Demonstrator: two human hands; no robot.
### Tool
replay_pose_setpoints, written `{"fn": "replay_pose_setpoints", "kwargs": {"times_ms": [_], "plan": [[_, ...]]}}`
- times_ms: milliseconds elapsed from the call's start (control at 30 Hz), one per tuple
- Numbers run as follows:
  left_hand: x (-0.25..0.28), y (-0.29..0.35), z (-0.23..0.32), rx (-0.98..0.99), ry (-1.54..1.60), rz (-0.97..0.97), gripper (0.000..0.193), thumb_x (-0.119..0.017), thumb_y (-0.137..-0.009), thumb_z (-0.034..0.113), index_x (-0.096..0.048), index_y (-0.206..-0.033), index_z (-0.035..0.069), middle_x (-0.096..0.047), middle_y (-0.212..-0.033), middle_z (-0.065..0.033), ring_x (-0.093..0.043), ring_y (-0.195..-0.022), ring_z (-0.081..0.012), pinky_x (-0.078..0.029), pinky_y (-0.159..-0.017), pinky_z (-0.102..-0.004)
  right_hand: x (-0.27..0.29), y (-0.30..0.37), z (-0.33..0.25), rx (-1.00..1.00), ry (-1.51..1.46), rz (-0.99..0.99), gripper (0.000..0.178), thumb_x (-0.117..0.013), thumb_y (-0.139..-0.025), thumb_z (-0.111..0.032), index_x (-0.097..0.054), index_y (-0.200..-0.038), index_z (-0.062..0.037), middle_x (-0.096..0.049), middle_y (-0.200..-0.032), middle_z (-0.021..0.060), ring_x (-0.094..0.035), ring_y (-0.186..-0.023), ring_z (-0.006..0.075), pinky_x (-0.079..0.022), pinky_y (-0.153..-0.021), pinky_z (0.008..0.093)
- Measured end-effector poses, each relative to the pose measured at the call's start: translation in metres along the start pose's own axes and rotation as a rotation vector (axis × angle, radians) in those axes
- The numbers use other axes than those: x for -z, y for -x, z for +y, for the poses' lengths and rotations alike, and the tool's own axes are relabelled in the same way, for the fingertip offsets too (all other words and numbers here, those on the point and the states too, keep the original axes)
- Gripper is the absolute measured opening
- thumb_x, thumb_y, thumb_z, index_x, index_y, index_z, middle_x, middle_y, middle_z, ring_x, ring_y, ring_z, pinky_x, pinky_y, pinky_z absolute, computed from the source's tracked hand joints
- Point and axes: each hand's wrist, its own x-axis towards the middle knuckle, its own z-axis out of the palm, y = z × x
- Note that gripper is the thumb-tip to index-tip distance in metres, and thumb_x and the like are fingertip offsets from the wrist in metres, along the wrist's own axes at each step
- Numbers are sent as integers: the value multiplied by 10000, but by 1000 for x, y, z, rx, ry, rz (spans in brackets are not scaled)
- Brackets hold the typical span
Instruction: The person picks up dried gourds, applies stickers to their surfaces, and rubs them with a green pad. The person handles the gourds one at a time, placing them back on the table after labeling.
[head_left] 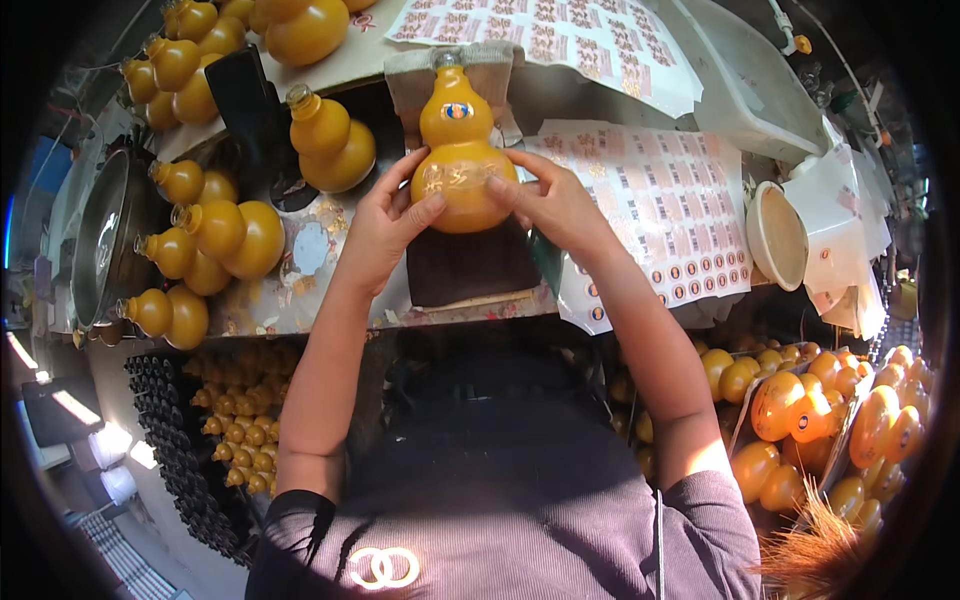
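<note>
A glossy yellow gourd-shaped bottle (pixel 458 128) lies in front of me at the table's middle, its neck pointing away. My left hand (pixel 388 222) grips its lower bulb from the left, and my right hand (pixel 560 205) grips it from the right. Both thumbs press on the bulb's front, at the ends of a clear sticker (pixel 456 180) with gold lettering. A small round blue-and-orange emblem (pixel 457 111) sits on the upper bulb. Grey cloth (pixel 407 82) lies beneath the bottle's top, and a dark brown pad (pixel 470 268) is under its base.
Sticker sheets (pixel 660 215) lie right of my hands, beside a round shallow bowl (pixel 777 235) and a pale plastic tub (pixel 745 80). More gourd bottles (pixel 335 140) stand at left, near a dark phone-like slab (pixel 246 105). Crates of gourd bottles (pixel 795 405) flank me below the table.
</note>
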Motion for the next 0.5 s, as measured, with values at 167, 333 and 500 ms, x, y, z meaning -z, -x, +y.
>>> {"fn": "replay_pose_setpoints", "kwargs": {"times_ms": [167, 333, 500], "plan": [[0, 0, -1, -18, -18, -4, 726, -734, -843, 205, -345, -1417, -11, -530, -1280, -121, -513, -1178, -161, -418, -990, -283, 4, -5, 10, 47, -37, -14, 769, -725, -805, -468, -484, -1340, 29, -563, -641, -23, -481, -595, 47, -375, -552, 207], [-4, 4, -2, -46, -30, -4, 732, -731, -849, 214, -335, -1423, -7, -525, -1288, -114, -512, -1179, -161, -422, -989, -284, 4, -1, 12, 49, 28, -30, 780, -724, -807, -468, -470, -1350, 30, -543, -634, -16, -487, -609, 52, -389, -576, 215], [-2, 3, -3, -54, -75, -13, 745, -724, -855, 208, -313, -1436, -14, -511, -1307, -119, -498, -1197, -165, -414, -1000, -290, 5, 1, 15, 69, -13, -40, 797, -736, -801, -457, -452, -1360, 35, -538, -633, -16, -493, -616, 53, -393, -582, 218]]}}
